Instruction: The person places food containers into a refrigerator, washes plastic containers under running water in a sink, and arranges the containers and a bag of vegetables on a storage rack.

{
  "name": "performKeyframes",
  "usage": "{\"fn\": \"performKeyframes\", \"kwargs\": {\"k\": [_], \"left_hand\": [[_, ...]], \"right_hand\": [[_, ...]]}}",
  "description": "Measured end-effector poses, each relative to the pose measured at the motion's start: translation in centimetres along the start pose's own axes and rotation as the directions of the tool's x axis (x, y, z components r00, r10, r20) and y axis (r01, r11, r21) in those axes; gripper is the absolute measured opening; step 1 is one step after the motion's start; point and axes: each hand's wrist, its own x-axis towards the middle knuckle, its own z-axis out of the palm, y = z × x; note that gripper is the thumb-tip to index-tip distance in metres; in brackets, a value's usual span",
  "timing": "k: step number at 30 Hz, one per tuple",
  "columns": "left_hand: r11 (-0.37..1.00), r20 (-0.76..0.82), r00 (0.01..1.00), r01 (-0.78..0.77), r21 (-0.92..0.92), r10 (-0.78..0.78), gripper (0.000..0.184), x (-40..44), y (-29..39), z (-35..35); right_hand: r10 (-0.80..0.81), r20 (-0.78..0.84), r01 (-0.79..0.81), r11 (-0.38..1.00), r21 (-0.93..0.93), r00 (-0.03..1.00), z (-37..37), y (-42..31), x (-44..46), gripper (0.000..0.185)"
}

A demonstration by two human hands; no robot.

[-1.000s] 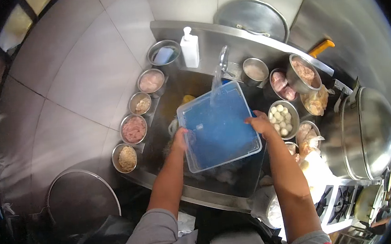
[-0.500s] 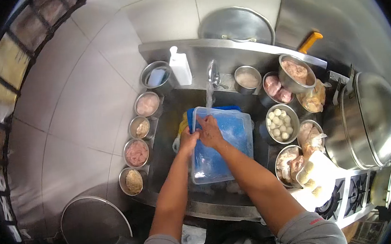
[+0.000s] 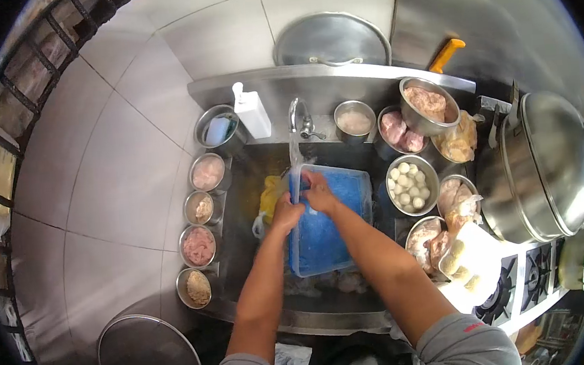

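Note:
A clear plastic container (image 3: 342, 247) with something blue under or in it lies in the sink (image 3: 242, 245) below the running faucet (image 3: 293, 114). My left hand (image 3: 286, 214) is at the container's left edge, its fingers bent in and close to the other hand. Just above and to the right, my right hand (image 3: 318, 193) is at the upper left corner with curled fingers. What the fingertips of either hand pinch is too small to make out. Water falls right beside both hands. A yellow item (image 3: 270, 196) sits left of the container.
Small metal bowls of meat, one being a pink one (image 3: 198, 246), line the sink's left side. On the right stand a bowl of white balls (image 3: 413, 185), more meat bowls, a large steel pot (image 3: 544, 166) and a stove (image 3: 519, 281). Behind is a white bottle (image 3: 252, 114).
The container has gone from being held up by its two sides to lying lower in the sink. My right hand has moved from its right side to its upper left corner. The view has shifted.

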Motion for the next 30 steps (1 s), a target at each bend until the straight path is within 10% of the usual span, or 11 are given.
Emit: {"fn": "performKeyframes", "kwargs": {"k": [5,8,14,16,18,20,26,30], "left_hand": [[0.995,-0.012,0.996,-0.087,0.039,0.088,0.033,-0.2,-0.6,0.0],[0.996,-0.033,0.996,-0.089,-0.006,0.089,0.032,-0.6,-0.8,0.0],[0.997,-0.19,0.979,-0.069,0.036,0.075,0.032,-1.9,-1.4,-1.6],[0.997,-0.253,0.966,-0.032,0.076,0.051,0.034,-2.9,-2.0,-2.2],[0.997,-0.407,0.911,-0.073,0.0,0.067,0.036,-4.6,-2.5,-3.1],[0.99,-0.455,0.879,-0.119,0.072,0.139,0.035,-5.7,-3.5,-4.4],[0.988,-0.52,0.844,-0.153,0.004,0.133,0.028,-7.7,-3.4,-6.5],[0.97,-0.605,0.762,-0.23,0.079,0.23,0.027,-9.9,-1.6,-6.7]], "right_hand": [[0.022,0.198,-0.046,0.992,0.121,0.98,-1.0,-0.3,-0.5,0.06],[-0.067,-0.083,0.071,0.997,0.045,0.994,-1.1,-2.6,-2.0,0.052],[-0.096,0.573,0.317,0.9,-0.299,0.814,-2.9,-5.1,-2.4,0.033],[0.403,0.485,-0.019,0.785,-0.62,0.776,-4.4,-6.2,-1.9,0.028],[0.256,0.098,-0.18,0.861,-0.475,0.962,-6.2,-5.1,-0.8,0.03],[-0.158,-0.186,0.033,0.84,-0.541,0.97,-7.5,-4.4,0.4,0.036],[-0.182,-0.19,0.025,0.782,-0.623,0.965,-8.6,-5.6,6.0,0.037],[0.039,0.08,0.022,0.766,-0.643,0.996,-9.8,-6.8,7.7,0.039]]}}
